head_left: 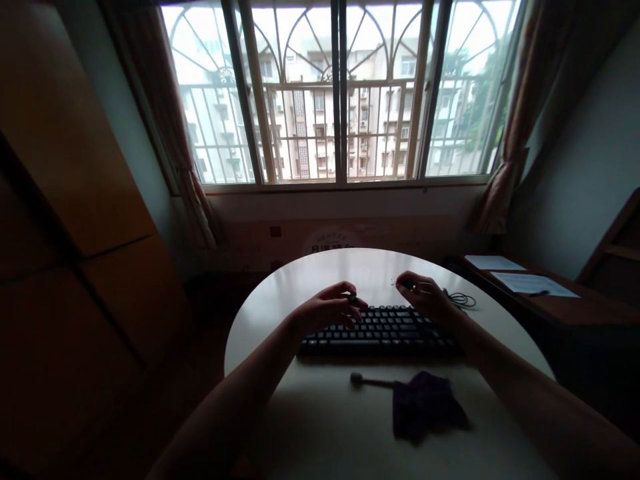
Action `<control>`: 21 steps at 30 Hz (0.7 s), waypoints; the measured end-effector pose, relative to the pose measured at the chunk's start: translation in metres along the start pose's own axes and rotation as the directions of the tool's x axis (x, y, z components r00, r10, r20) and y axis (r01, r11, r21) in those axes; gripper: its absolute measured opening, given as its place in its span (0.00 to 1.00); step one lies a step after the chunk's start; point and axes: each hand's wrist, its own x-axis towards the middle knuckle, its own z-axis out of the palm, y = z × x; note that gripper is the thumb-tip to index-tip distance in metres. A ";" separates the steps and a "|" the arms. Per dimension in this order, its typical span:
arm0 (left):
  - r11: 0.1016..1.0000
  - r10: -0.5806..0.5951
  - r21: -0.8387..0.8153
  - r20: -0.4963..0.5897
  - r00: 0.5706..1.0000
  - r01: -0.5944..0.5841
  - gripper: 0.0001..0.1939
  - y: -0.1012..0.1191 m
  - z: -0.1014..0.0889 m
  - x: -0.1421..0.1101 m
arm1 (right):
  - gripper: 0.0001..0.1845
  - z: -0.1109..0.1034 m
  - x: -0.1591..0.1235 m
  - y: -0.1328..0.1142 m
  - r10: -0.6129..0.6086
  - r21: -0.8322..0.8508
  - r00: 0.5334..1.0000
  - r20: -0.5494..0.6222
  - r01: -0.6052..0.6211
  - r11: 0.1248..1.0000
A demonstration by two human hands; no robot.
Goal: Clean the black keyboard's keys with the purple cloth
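Observation:
A black keyboard [385, 330] lies across the round white table [255, 320]. Over its left end, my left hand [325, 308] pinches a small dark piece [353, 298], which looks like a keycap; its lower fingers hang above the keys. My right hand [430, 297] is at the keyboard's far right edge, fingers curled round a small dark object [407, 284] too shadowed to name. Small pale specks lie on the table by its fingertips. Nearer to me are a brush [356, 379] with a thin handle and a crumpled purple cloth [425, 405], which covers the handle's end.
A coiled dark cable [463, 300] rests on the table behind my right wrist. To the right, a brown surface [595, 313] carries paper sheets [535, 283] and a dark pen [540, 293]. Beyond the table stand a barred window and curtains; a wooden cabinet [60, 320] is at left.

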 end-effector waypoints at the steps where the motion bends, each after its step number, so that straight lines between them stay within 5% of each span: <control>1: 1.000 -0.001 -0.006 0.004 1.000 0.001 0.17 0.001 0.002 -0.001 | 0.12 -0.001 0.000 0.001 0.008 -0.010 1.000 -0.001 -0.008 1.000; 21: 0.994 0.075 -0.092 0.194 0.978 -0.058 0.17 -0.001 0.014 -0.003 | 0.12 0.000 -0.005 0.034 0.005 -0.172 1.000 0.024 -0.001 0.985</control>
